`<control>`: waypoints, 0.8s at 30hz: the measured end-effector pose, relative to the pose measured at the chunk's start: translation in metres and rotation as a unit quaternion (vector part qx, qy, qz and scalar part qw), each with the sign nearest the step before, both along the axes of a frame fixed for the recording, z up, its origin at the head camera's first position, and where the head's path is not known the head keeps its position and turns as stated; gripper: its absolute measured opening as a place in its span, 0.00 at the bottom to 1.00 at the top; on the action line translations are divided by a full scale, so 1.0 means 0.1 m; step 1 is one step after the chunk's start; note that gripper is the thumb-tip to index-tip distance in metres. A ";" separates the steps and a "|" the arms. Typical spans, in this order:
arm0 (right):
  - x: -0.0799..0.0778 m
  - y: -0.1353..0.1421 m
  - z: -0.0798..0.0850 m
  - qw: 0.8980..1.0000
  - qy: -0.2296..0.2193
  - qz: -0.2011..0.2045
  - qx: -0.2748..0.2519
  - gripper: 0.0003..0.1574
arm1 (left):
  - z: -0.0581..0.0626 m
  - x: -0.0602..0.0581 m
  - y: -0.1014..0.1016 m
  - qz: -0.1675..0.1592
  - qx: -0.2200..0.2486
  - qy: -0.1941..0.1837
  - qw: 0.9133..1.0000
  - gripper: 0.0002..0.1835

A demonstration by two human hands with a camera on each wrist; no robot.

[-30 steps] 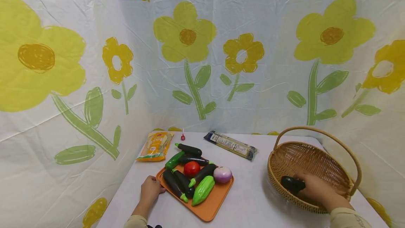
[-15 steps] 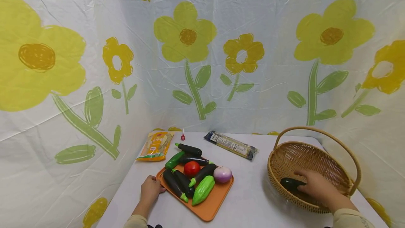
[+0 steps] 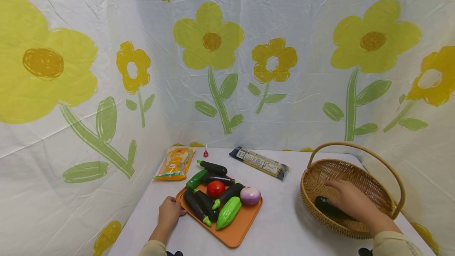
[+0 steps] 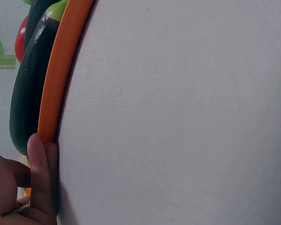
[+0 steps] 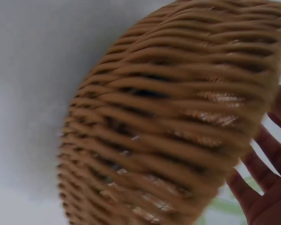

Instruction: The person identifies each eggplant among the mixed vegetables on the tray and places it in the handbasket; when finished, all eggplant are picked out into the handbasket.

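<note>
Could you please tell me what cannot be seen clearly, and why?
Head: part of the dark vegetable, behind the right hand.
Head: small print on the long packet, too small.
Left wrist: most of the tomato, behind eggplants.
Right wrist: what the basket holds, behind its blurred weave.

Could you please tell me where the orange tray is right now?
In the head view, the orange tray lies on the white tabletop, left of the wicker basket, with the left hand at its left corner.

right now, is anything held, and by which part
The left hand grips the orange tray by its left corner. The right hand, spread inside the basket, shows no grip on the dark vegetable.
</note>
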State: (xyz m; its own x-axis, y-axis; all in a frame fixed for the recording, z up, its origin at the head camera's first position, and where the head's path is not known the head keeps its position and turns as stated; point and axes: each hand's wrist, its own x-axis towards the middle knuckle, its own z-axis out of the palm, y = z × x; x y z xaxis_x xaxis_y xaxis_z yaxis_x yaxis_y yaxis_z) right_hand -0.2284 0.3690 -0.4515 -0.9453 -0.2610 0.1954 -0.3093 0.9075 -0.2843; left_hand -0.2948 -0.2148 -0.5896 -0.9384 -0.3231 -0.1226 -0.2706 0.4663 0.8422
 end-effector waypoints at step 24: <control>-0.06 -0.78 0.42 1.000 -0.001 0.016 -0.021 0.30 | 0.03 0.03 0.01 -0.005 0.008 0.010 1.000 0.16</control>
State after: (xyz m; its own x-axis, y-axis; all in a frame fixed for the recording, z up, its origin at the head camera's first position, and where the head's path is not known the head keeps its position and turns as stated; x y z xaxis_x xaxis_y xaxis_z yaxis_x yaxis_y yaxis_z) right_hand -0.2347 0.2913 -0.4095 -0.9368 -0.2830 0.2057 -0.3379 0.8843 -0.3223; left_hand -0.2920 -0.2140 -0.5867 -0.9439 -0.3116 -0.1095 -0.2493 0.4546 0.8551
